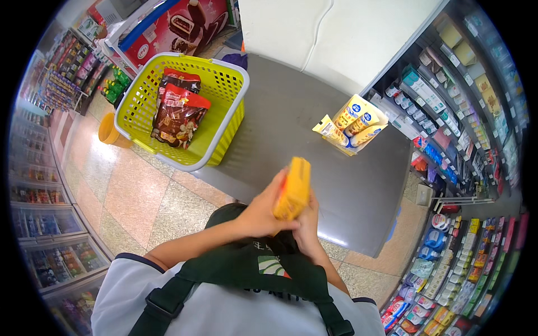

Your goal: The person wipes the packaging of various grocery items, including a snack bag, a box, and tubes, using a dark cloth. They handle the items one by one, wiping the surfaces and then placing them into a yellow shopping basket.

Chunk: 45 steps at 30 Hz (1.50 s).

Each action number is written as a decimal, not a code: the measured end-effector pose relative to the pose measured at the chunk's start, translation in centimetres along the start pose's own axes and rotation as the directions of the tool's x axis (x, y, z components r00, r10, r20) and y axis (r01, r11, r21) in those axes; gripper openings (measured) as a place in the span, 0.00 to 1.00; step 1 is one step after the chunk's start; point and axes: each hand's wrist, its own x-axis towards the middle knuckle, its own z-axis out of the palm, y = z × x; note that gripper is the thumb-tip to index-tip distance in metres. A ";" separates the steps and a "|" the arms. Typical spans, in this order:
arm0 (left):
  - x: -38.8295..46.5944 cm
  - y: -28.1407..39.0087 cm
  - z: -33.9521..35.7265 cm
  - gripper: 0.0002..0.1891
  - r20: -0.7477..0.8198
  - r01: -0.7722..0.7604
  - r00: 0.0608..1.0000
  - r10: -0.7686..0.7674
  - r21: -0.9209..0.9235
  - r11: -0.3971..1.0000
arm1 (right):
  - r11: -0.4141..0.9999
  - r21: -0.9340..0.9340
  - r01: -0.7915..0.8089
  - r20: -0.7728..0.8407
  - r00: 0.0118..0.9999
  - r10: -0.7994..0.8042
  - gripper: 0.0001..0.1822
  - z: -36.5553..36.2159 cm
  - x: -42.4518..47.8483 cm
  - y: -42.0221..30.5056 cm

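Note:
Close in front of my body, I hold a small yellow box (294,189), a little blurred, with a patch of red on its left side. My left hand (261,210) wraps the near left side, its thumb across the lower end. On the right, my right hand (308,222) grips it from behind, and its fingers are mostly hidden by the box. Beyond my hands, on the grey table (286,113), stands an opened display carton (357,147) with several yellow squeeze tubes (357,115) in it. Left of that, a lime-green plastic basket (227,122) contains red and brown snack pouches (178,117).
Shelves of packaged goods (441,105) rise along the right. A freezer with an ice-cream picture (185,29) stands behind the basket, near a purple item (235,61). On the left floor are an orange-yellow bucket (108,128) and green bottles (115,86). A white wall (286,29) bounds the table's back.

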 end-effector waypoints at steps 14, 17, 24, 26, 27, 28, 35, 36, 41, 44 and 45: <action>-0.5 -3.5 -4.2 0.31 0.249 0.303 0.924 -0.290 -0.940 0.157 | 0.308 -0.623 0.719 0.443 0.649 -0.618 0.16 0.7 1.2 -5.5; -0.7 -3.0 -4.2 0.32 0.282 0.303 0.913 -0.294 -0.952 0.030 | 0.770 -0.447 0.454 0.263 0.890 -0.372 0.13 -1.3 2.8 -4.2; 0.1 0.2 -4.3 0.22 0.009 0.205 0.849 -0.528 -0.927 0.314 | 0.825 -0.355 0.440 0.271 0.893 -0.359 0.18 1.2 -0.9 -6.6; 0.1 1.9 -5.9 0.18 -0.143 0.100 0.819 -0.556 -0.918 0.384 | 0.633 -0.514 0.579 0.424 0.813 -0.399 0.17 0.8 -1.5 -6.3; 0.3 2.2 -7.2 0.18 -0.251 0.015 0.807 -0.535 -0.897 0.443 | 0.649 -0.481 0.589 0.498 0.793 -0.350 0.16 0.9 -1.9 -6.2; 0.3 1.7 -9.1 0.19 -0.344 -0.034 0.805 -0.484 -0.841 0.540 | 0.662 -0.462 0.590 0.560 0.773 -0.298 0.15 0.8 -2.4 -6.2; 1.3 1.1 -23.3 0.23 -0.721 -0.021 0.689 0.077 0.086 0.996 | 0.704 -0.543 0.458 0.469 0.861 -0.197 0.12 -2.3 -1.8 -0.6; 1.6 -0.2 -24.8 0.24 -0.679 0.157 0.730 0.077 0.276 0.948 | 0.707 -0.552 0.442 0.426 0.878 -0.217 0.12 -3.0 -1.4 0.1; 3.5 -10.3 -29.4 0.29 -0.257 0.210 0.959 -0.120 0.360 0.909 | 0.591 -0.693 0.413 0.328 0.911 -0.251 0.13 -6.3 0.9 2.8; 4.8 -13.0 -29.8 0.32 -0.224 0.480 0.846 -0.484 -0.076 0.874 | 0.509 -0.787 0.350 0.250 0.934 -0.255 0.12 -8.4 1.8 3.6; 4.6 -13.8 -30.0 0.33 -0.194 0.513 0.835 -0.514 -0.061 0.856 | 0.485 -0.810 0.331 0.220 0.937 -0.273 0.12 -9.0 2.0 3.7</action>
